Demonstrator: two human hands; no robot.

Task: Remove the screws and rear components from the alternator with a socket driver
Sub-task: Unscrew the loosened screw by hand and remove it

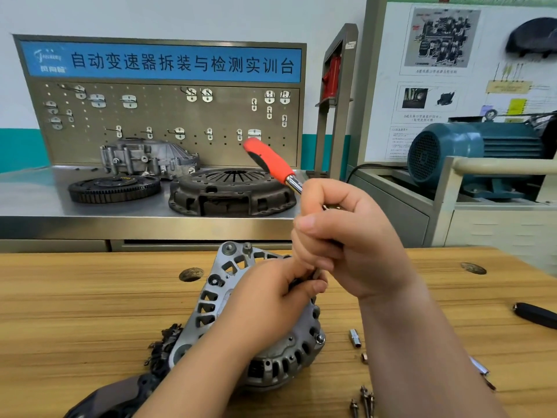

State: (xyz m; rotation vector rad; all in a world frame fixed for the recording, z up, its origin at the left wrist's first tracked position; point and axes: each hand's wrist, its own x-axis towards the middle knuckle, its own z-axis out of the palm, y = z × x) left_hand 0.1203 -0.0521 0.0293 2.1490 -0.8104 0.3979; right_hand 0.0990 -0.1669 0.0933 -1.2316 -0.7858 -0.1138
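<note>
The silver alternator [211, 300] lies on the wooden bench [75, 312], rear side up. My right hand [346, 236] grips the chrome shaft of the socket driver; its red and black handle [268, 159] points up and to the left. My left hand [271, 300] is over the alternator and pinches the lower end of the driver's shaft, whose tip is hidden between my fingers. Several removed screws [364, 399] lie on the bench at the lower right.
A loose socket [355, 337] and a small nut [364, 357] lie right of the alternator. A black cover [105, 399] sits at the lower left, a black tool [536, 315] at the right edge. Behind stand a clutch plate [232, 191], flywheel [114, 188] and blue motor [470, 152].
</note>
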